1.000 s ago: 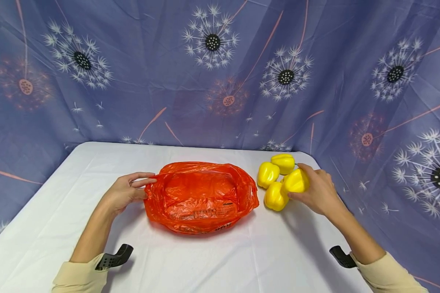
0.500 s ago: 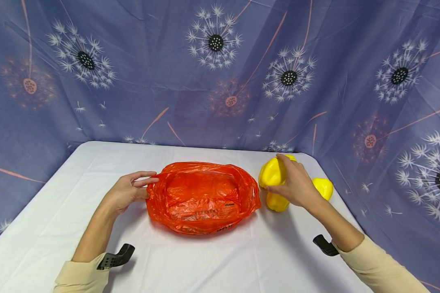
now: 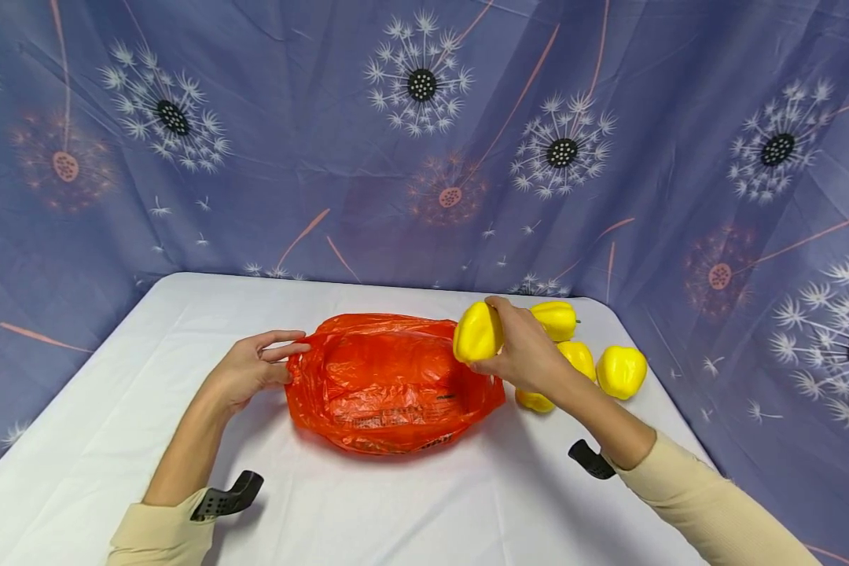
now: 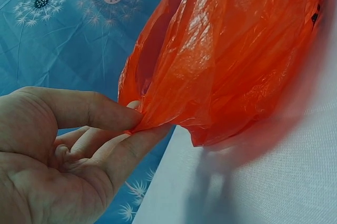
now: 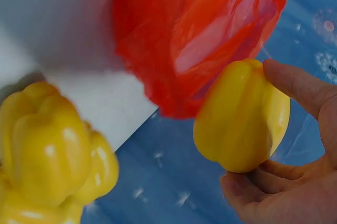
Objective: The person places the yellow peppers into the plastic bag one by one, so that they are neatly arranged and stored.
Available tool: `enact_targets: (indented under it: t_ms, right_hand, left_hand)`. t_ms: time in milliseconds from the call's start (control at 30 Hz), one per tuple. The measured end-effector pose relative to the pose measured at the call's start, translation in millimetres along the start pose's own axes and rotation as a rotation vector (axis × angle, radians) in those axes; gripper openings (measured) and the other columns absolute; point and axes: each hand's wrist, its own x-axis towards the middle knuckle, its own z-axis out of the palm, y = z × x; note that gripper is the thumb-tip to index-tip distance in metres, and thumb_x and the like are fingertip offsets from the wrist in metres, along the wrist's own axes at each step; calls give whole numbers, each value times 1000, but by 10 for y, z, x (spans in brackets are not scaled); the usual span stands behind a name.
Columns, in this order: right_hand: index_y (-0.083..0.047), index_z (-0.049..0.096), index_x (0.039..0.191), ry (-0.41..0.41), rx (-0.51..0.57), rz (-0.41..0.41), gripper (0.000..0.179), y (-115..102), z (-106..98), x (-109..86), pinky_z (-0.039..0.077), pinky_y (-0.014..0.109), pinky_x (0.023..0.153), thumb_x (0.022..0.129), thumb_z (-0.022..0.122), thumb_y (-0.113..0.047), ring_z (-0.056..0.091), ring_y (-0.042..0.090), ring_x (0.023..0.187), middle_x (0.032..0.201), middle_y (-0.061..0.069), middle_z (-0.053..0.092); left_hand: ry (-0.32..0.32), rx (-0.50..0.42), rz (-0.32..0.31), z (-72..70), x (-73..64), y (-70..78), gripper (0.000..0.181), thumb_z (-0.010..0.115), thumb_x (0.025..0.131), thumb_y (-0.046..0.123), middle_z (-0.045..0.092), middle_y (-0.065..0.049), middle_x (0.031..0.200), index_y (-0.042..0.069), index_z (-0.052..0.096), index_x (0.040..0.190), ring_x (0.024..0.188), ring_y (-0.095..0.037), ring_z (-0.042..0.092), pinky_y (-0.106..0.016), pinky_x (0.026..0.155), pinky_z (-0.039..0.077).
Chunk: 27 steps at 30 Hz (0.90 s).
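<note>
A red plastic bag stands with its mouth open on the white table. My left hand pinches the bag's left edge between thumb and fingers, as the left wrist view shows close up. In my right hand is a yellow bell pepper, gripped between thumb and fingers. That pepper overlaps the bag's right rim in the head view. The right wrist view has the held pepper beside the bag. Several more yellow bell peppers lie right of the bag, some partly hidden behind my right hand and forearm.
The table has a white cloth. Behind it and along its sides hangs a blue-purple curtain with dandelion prints. Each wrist carries a black mount near the sleeve cuff.
My right hand has moved left from among the peppers to the bag's right rim, carrying a bell pepper. My left hand keeps its place on the bag. The view has shifted slightly.
</note>
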Motion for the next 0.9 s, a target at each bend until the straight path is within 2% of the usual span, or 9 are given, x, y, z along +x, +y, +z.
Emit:
enact_targets:
  t_ms: [333,567,733,900]
  right_hand:
    - [-12,42,149,-94,-1,-77,95,-353,211,139,50,50,98,70,92,-28,53,35,122,127,9,63]
    - [-15,46,146,-123,-7,-152,92,-560,366,206,51,51,95,68,93,-28,51,36,124,135,16,58]
    - [-20,47,147,-158,-15,-161,91,-696,480,285,52,48,92,68,93,-27,52,31,118,129,15,58]
    - [-20,46,150,-197,-25,-167,93,-800,587,371,51,49,95,70,92,-28,51,30,120,132,15,56]
  left_hand:
    - [-2,0,11,-9,-8,4,74,56,80,-14,52,-29,146,-2,43,151,94,-10,70,-29,72,59]
    - [-2,3,3,5,-4,13,74,55,79,-14,52,-28,146,-1,43,151,92,-10,70,-29,71,58]
    - [-4,2,-1,2,-8,24,74,55,80,-14,51,-28,147,-1,42,152,92,-10,70,-28,70,58]
    - [-4,0,0,-5,-13,32,75,55,80,-14,51,-29,147,-2,41,152,95,-10,70,-28,71,58]
